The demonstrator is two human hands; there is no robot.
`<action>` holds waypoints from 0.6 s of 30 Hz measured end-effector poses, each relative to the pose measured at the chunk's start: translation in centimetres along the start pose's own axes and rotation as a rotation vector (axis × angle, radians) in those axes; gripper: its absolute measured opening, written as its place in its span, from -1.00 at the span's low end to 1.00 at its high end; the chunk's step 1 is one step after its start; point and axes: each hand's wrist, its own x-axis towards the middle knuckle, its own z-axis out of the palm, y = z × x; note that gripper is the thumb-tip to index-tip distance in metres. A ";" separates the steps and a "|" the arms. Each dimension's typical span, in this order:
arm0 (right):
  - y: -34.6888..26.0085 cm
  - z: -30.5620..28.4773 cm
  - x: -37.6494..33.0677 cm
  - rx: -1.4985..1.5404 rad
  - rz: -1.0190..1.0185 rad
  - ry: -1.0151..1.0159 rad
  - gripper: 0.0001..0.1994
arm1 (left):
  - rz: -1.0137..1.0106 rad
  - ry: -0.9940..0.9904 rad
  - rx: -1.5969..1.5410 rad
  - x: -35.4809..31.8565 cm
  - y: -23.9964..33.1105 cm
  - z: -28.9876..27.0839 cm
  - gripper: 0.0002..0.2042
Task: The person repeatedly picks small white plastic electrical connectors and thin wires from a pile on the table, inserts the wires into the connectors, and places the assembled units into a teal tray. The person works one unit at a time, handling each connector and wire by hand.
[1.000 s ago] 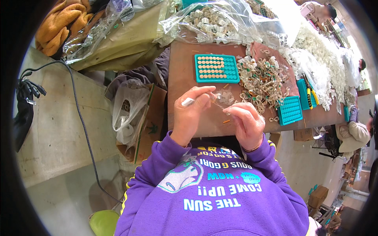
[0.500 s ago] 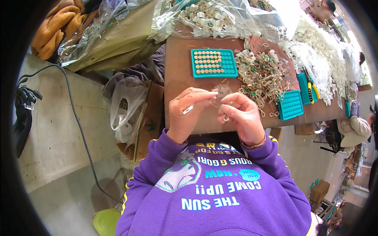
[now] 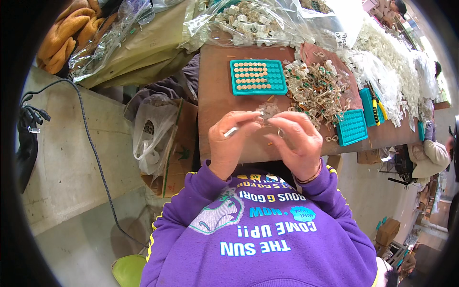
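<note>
My left hand is closed, its fingertips pinching a small white piece. A thin white stick-like object also juts from between its fingers. Facing it, my right hand has thumb and forefinger spread apart, slightly blurred. A small pale loop shows in the right hand's grasp; what fingers grip it is partly hidden. Beyond both hands lies a little heap of clear bits. The teal tray, partly filled with rows of round tan discs, stands farther off on the brown tabletop.
Right of the tray is a pile of looped twine pieces with green and white bits. A second teal tray and yellow-handled pliers lie to the right. Bagged white pieces line the back. An open cardboard box stands left.
My right hand has shifted slightly right, its thumb and forefinger opening apart, and the loop has moved with it. My left hand keeps its pinch, moving slightly right.
</note>
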 end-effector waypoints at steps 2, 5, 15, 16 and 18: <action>0.2 0.5 0.0 -0.013 -0.032 -0.007 -0.71 | -0.013 0.013 0.036 -0.2 0.0 0.2 -0.81; 0.5 1.1 -0.2 0.007 -0.029 -0.001 -0.72 | -0.058 0.022 -0.017 -0.4 -0.1 0.4 -0.82; 0.4 1.4 -0.9 -0.043 -0.050 0.072 -0.75 | -0.177 0.095 -0.150 -1.0 0.0 1.2 -0.88; 0.5 1.4 -0.9 -0.049 -0.069 0.075 -0.75 | -0.174 0.101 -0.135 -1.1 -0.1 1.2 -0.90; 0.7 1.5 -1.1 -0.031 -0.064 0.041 -0.77 | -0.168 0.092 -0.095 -1.2 -0.3 1.2 -0.90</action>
